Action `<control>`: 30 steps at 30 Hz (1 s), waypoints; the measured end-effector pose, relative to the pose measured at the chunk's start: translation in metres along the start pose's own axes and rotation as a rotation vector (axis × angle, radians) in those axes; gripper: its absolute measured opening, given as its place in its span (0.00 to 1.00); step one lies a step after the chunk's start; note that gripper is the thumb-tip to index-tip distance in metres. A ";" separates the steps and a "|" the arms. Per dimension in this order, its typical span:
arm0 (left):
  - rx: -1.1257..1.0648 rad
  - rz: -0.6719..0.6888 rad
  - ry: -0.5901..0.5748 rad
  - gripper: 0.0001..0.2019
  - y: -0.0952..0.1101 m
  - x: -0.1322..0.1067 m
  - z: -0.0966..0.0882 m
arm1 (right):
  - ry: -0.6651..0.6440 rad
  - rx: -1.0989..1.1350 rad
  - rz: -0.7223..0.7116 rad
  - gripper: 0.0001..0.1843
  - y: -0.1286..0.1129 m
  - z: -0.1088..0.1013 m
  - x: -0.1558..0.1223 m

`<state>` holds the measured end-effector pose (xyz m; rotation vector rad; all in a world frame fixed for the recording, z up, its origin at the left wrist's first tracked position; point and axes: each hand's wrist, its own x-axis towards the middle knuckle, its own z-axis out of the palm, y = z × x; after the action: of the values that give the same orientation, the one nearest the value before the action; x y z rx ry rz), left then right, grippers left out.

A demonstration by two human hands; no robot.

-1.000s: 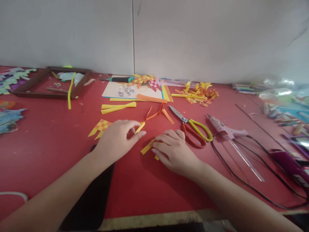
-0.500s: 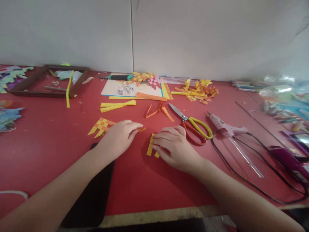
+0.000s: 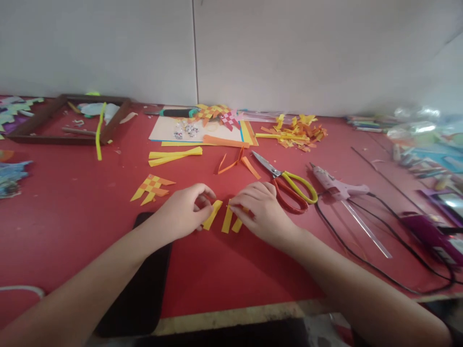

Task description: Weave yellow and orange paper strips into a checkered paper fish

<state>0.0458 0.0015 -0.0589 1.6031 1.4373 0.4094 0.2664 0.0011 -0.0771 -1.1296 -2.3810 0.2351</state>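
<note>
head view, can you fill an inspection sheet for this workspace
Surface: red tabletop, paper bits scattered on it
Work items: yellow strip at the left hand, yellow pieces partly under the right hand; scissors, glue gun nearby
Clutter: yellow-and-orange scrap heap, brown frame around odds and ends
Hands: left curled at its strip, right over its pieces; grip unclear
Cables: black cord looping beside the glue gun
Surroundings: pale wall behind, with a vertical seam

place: craft workspace | evidence: glue gun (image 3: pixel 333 185), scissors (image 3: pixel 277 173), paper strips (image 3: pixel 226 220), scrap pile (image 3: pixel 304 135)
</note>
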 end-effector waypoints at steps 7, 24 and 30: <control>0.445 0.221 0.147 0.03 0.006 -0.007 0.007 | -0.161 -0.048 -0.028 0.05 0.003 -0.003 0.017; 0.848 0.582 0.042 0.12 0.009 -0.011 0.011 | -0.372 -0.332 -0.226 0.10 -0.007 -0.008 0.034; 0.842 0.576 0.039 0.13 0.008 -0.013 0.009 | -0.290 -0.255 -0.222 0.07 0.005 -0.007 0.046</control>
<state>0.0540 -0.0132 -0.0531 2.7203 1.2117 0.1437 0.2481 0.0388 -0.0566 -0.9817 -2.8338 0.0188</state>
